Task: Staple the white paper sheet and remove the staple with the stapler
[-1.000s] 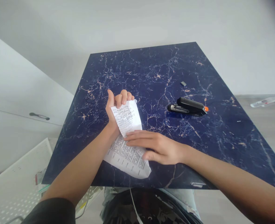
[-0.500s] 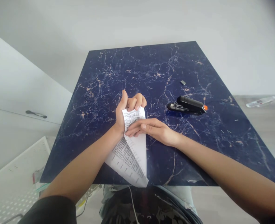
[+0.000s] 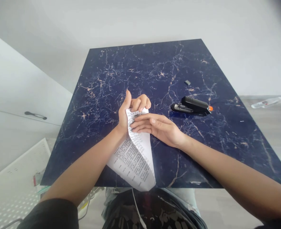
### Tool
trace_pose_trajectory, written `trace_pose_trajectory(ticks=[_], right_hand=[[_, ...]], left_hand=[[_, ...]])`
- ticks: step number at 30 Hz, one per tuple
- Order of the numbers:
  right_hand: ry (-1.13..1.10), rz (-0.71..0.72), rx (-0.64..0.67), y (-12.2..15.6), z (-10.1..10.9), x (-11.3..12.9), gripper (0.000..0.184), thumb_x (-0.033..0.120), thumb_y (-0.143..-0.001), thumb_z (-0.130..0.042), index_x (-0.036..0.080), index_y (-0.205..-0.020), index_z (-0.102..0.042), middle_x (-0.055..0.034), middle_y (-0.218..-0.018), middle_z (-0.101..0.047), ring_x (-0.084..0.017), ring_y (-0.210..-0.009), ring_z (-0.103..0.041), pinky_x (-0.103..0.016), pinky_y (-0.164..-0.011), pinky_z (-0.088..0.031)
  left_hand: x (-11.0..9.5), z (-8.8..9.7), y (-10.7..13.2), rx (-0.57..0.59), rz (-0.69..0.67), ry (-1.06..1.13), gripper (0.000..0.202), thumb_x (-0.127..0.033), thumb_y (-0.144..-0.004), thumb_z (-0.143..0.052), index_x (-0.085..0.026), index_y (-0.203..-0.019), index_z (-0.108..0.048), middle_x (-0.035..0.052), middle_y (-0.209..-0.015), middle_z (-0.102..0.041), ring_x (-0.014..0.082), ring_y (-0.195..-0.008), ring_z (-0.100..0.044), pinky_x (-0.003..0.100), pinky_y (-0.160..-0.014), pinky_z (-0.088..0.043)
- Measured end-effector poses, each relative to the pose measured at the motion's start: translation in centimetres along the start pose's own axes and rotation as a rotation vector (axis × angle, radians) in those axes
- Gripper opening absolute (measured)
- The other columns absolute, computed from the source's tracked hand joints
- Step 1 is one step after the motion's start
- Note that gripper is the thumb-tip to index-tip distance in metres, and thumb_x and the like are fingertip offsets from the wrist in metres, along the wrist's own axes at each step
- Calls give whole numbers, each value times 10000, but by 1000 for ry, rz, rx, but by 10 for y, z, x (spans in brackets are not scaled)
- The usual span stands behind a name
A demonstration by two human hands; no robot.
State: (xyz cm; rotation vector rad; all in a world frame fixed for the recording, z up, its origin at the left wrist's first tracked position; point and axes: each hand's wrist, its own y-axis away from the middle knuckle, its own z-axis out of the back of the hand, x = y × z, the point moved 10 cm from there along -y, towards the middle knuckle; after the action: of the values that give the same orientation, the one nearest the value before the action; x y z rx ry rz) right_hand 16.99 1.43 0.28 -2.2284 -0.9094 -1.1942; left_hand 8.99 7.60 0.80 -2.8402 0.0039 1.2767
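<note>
A printed sheet of paper (image 3: 131, 159), rolled into a cone, stands over the front part of the table with its wide end toward me. My left hand (image 3: 127, 108) grips it from the left, fingers curled at the narrow far end and thumb pointing up. Across the paper's upper part lies my right hand (image 3: 158, 127), its fingers stretched out and resting on the overlapping flap. A black stapler (image 3: 191, 106) with an orange end lies to the right of both hands. Beyond the stapler is a small grey strip, apparently staples (image 3: 187, 82).
The table (image 3: 102, 79) has a dark blue marbled top. At left stand a white cabinet (image 3: 11, 89) and a white perforated rack (image 3: 18, 184). A clear plastic package (image 3: 271, 102) lies beyond the table's right edge. A white cable (image 3: 137, 206) hangs down in front of me.
My right hand has slid slightly up and right along the paper, its fingers lifting a little. The cone's lower tip has shifted right and its wide end has opened somewhat.
</note>
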Motion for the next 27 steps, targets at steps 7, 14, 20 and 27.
trace_pose_trajectory(ticks=[7, 14, 20, 27], right_hand=[[-12, -35, 33, -1, -3, -5, 332, 405, -1071, -577, 174, -1236, -749, -130, -1225, -780, -252, -1179, -731, -485, -1138, -518], [168, 1, 96, 0, -11, -2, 323, 360, -1081, -570, 172, -1286, -735, -125, -1251, -771, -239, -1209, -716, -470, -1128, -531], [419, 84, 169, 2, -20, 4, 300, 277, -1070, -585, 204, -1327, -721, -107, -1326, -741, -222, -1263, -682, -463, -1148, -511], [446, 77, 186, 2, -21, 2, 310, 257, -1071, -573, 211, -1349, -702, -105, -1352, -727, -222, -1285, -666, -477, -1155, -506]], left_hand=[[-2, 0, 2, -25, 7, -21, 721, -614, -1069, -414, -213, -471, -402, 30, -539, -391, 187, -687, -630, 408, -807, -582], [-4, 3, 1, -56, -1, 3, 684, -556, -1092, -399, -221, -499, -452, 24, -544, -370, 196, -708, -628, 437, -857, -581], [-6, 7, 0, -88, -15, -19, 681, -563, -1088, -411, -224, -499, -462, 25, -537, -349, 188, -695, -610, 426, -848, -594], [-4, 8, -1, -94, -1, -9, 679, -574, -1078, -437, -224, -497, -455, 21, -526, -348, 171, -659, -591, 402, -820, -597]])
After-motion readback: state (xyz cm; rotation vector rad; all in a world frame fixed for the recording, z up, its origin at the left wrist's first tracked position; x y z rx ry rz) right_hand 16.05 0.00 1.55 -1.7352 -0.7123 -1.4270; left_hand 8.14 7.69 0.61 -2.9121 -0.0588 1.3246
